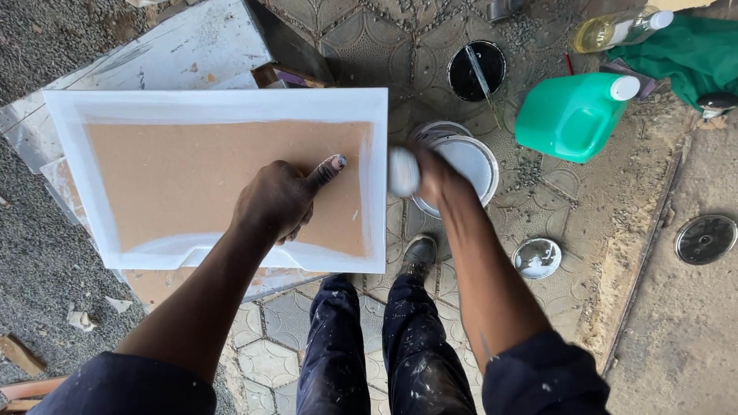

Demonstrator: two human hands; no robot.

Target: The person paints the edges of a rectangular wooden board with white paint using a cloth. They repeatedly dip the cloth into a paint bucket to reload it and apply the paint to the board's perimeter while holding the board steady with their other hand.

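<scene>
The left hand (278, 201) presses loosely curled fingers, one pointing out, on the board (154, 173) at frame centre-left. The right hand (430, 175) clamps a blurred white pad (403, 171) over the paint can (469, 157). The board's edges are white; its brown middle remains bare.

Daylight falls on a floor of patterned grey tiles (361, 46), dusty and strewn with grit. Gravel (38, 261) lies along the left, bare concrete (684, 338) on the right. A green jug (573, 115), a green cloth (692, 54) and a round lid (706, 239) lie about.
</scene>
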